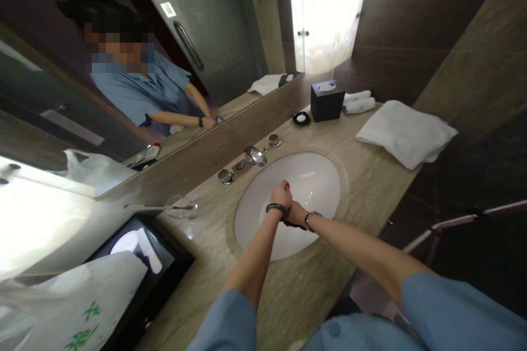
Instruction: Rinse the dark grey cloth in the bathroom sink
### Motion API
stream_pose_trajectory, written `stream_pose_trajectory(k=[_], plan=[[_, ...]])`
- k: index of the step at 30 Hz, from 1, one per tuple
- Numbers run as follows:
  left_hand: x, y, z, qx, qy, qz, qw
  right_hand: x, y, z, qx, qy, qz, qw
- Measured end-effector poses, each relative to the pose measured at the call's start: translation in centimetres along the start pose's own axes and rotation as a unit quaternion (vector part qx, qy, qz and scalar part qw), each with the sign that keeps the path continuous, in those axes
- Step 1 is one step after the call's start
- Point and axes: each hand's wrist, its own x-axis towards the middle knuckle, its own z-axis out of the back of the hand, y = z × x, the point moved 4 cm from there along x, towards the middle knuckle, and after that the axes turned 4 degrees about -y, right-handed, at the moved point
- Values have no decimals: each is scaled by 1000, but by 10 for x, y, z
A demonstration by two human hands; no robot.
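Observation:
Over the white oval sink (255, 192), my left hand (281, 194) is closed like a fist, with a dark green bangle (277, 208) at its wrist. My right hand (296, 213) presses against it from below and to the right, its fingers curled and partly hidden. A metal watch or bracelet (312, 220) circles my right wrist. Something dark shows just under the right hand; I cannot make out what it is, or whether either hand holds it. The chrome faucet (256, 156) lies beyond my hands, between two round knobs (225, 176), and no water stream is visible.
On the marble counter (214, 241), a black tray (173, 252) and plastic bag (74, 296) sit left, near a glass (181, 207) with a toothbrush. A soap dish (301, 118), tissue box (327, 101), rolled towels (359, 105) and folded towel (407, 131) stand right. A mirror (230, 22) rises behind.

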Motion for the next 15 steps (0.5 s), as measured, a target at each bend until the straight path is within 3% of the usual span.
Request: stream_pose_trajectory(k=[4,7,11,15], plan=[[21,-15,18,-118,-38,37,992,5,14,26,-36,-2,-25,999],[32,-33,39,-228,-80,60,969,-7,25,49,72,-18,-67,995],[6,-41,48,-335,-131,51,932,-23,22,50,270,-44,-159,949],[-31,-23,42,-421,-120,106,893,-8,38,50,298,-140,-110,938]])
